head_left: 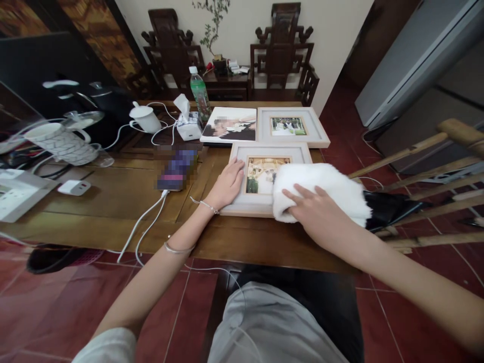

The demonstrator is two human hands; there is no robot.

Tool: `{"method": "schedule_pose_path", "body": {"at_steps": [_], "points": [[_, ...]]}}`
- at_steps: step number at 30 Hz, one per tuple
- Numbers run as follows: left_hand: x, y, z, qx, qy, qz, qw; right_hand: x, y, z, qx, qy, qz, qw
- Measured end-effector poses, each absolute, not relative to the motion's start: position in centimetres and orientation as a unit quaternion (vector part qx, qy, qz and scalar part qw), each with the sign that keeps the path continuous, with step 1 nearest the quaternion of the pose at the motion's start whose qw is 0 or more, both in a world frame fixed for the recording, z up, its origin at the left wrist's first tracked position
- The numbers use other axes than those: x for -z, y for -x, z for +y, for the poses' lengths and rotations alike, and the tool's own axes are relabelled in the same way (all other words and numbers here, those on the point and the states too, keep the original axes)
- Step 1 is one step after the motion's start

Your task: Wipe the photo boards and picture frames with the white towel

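Observation:
A light wooden photo frame [257, 205] lies flat near the front edge of the wooden table, with a picture of several people set in a grey mount. My left hand [228, 185] rests flat on its left side, fingers stretched out. In my right hand [315, 209] is a folded, fluffy white towel [327, 184], pressed on the frame's right part and covering it. My thumb is tucked at the towel's near edge. Behind lie a second photo frame [321, 132] and a white photo panel [230, 115], both close to the first frame's far edge.
Left of the frames lie a phone [177, 171] on a charging cable and a tissue box [189, 127]. A green-labelled bottle [199, 93], a lidded white cup [145, 117], a patterned mug [62, 143] and a power strip [22, 194] stand farther off. A wooden rack [412, 151] is at right.

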State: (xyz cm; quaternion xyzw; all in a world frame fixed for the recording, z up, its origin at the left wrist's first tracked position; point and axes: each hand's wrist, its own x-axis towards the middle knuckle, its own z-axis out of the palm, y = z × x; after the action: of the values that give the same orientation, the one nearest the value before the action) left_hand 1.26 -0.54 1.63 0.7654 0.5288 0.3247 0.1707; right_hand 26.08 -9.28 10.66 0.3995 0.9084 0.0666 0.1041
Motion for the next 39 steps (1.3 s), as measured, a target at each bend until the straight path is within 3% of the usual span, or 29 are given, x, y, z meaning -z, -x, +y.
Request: {"method": "schedule_pose_path", "body": {"at_steps": [12,18,26,39], "points": [[-2.1,-1.0,-0.8,-0.417,-0.694,0.526,0.262,-9.4,-16.0,-8.0,-0.046,-0.366,0.929,0.021],[-1.9,-1.5,-1.3,-0.378,-0.736,0.52,0.213,-8.4,-17.1,-2.3,-0.058,-0.381,0.921,0.053],[-1.6,-1.4,-0.9,-0.309,-0.783,0.522,0.139,-8.4,-16.6,5.0,-0.128,-0.456,0.878,-0.071],[-0.6,-0.9,-0.4,-0.309,-0.792,0.512,0.124,-7.6,-21.7,5.8,-0.161,-0.45,0.878,0.014]]}}
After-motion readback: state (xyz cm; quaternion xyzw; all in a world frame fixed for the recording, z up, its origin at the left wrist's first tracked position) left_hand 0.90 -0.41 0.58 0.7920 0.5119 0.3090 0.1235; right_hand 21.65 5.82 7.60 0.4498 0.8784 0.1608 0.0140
